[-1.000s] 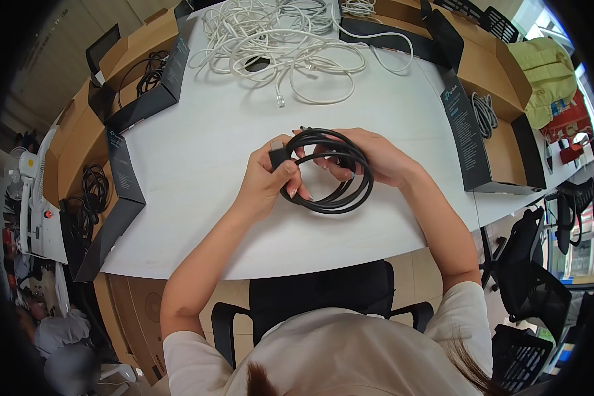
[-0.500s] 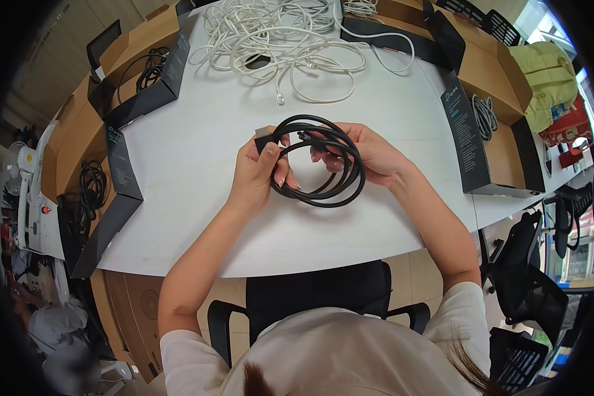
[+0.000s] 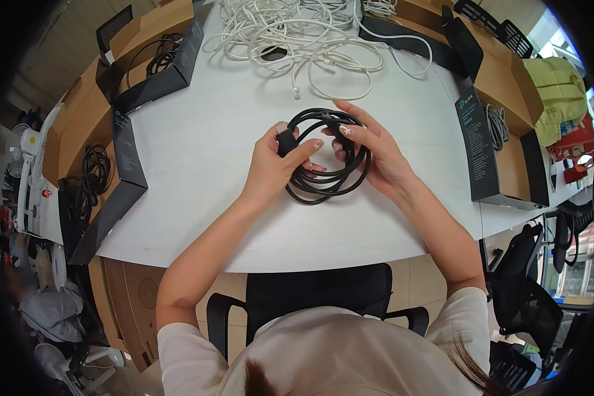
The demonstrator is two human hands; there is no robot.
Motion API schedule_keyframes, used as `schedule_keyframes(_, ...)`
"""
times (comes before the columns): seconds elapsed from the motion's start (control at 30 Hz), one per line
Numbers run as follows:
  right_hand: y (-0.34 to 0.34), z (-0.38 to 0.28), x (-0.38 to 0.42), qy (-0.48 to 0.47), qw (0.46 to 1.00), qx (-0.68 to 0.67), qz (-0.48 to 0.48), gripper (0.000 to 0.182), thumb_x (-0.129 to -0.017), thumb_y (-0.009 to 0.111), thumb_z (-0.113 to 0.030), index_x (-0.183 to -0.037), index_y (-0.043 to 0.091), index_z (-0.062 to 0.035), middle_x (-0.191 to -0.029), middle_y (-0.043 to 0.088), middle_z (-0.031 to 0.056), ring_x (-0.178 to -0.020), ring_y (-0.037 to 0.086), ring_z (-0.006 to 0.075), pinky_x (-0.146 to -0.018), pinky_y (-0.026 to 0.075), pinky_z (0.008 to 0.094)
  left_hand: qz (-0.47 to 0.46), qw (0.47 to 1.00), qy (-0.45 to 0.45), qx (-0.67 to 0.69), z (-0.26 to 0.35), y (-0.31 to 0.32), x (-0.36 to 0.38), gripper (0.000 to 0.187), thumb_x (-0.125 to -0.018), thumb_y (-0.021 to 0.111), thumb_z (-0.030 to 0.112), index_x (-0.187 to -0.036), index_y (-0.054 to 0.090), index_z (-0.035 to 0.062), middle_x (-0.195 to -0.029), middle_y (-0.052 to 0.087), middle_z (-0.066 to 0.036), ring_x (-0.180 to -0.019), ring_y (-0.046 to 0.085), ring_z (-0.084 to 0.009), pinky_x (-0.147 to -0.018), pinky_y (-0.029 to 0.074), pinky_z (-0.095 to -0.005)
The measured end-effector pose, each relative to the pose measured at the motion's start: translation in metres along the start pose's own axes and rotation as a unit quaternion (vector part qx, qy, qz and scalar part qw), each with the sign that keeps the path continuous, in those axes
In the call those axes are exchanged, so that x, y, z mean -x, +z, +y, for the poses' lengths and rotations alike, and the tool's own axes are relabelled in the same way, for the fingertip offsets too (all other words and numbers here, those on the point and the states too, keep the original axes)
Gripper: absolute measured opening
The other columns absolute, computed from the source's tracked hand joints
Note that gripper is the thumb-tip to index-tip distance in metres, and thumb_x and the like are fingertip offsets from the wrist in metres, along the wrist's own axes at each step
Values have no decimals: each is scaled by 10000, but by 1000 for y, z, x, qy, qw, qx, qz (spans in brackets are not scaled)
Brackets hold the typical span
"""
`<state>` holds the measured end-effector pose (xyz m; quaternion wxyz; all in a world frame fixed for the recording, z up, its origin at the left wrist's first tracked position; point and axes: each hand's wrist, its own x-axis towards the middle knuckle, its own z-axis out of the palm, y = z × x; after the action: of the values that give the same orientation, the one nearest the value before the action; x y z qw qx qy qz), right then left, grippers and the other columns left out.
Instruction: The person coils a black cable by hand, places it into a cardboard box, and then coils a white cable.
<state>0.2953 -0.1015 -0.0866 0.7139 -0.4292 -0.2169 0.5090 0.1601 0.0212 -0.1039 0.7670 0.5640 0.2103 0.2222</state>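
A black cable, wound into several loops, is held between my two hands above the white table. My left hand is closed on the coil's left side, near a black plug with a metal end that looks like an HDMI connector. On the right side of the loops, my right hand has its fingers wrapped round the strands, the thumb lying across the top. Some fingertips of both hands are hidden behind the coil.
White network cables lie tangled on the far part of the table. Open black boxes with black cables, such as the left box, stand on the left. An open box on the right holds a grey cable.
My hands and the cable have shifted slightly right against the table. My right thumb now lies over the loops, and the left thumb reaches further across the coil. The view has tilted a little.
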Motion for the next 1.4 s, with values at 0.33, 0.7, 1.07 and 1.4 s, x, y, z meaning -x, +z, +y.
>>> schedule_keyframes(0.33, -3, -7, -4, -55, 992, 117, 18, 398, -863, 618, -124, -1232, 500, -35, -1038, 619, 52, -968, 592, 135, -799, 473, 234, -65, 997, 1, -36, -3, -5, -1, 400, -872, 615, 314, -1128, 449, 56, -1090, 585, -126, -959, 605, -195, -781, 510, -331)
schedule_keyframes(0.7, -13, -11, -8, 16, 997, 71, 23, 618, -896, 532, -425, -1335, 360, -26, -1131, 580, 98, -1031, 561, 182, -878, 451, 300, -109, 993, -55, -9, -6, -6, -3, 626, -883, 504, 483, -1334, 335, 84, -1341, 441, -129, -1204, 474, -271, -936, 461, -425)
schedule_keyframes(1.07, -23, -7, -13, 22, 999, -33, 33, 684, -936, 332, -533, -1335, 340, 22, -1166, 565, 159, -1027, 594, 240, -831, 506, 331, -159, 961, -111, 195, 1, -9, -6, 720, -899, 235, 627, -1333, 318, 58, -1300, 464, -114, -1193, 477, -275, -915, 483, -469)
schedule_keyframes(1.4, 6, 6, -5, -132, 977, 152, 65, 401, -875, 595, -115, -1245, 488, 0, -946, 625, 41, -733, 546, 57, -663, 458, 197, -104, 990, -93, 6, 4, 0, 1, 719, -795, 670, 80, -1348, 210, 89, -1211, 537, -213, -1020, 604, -310, -804, 540, -383)
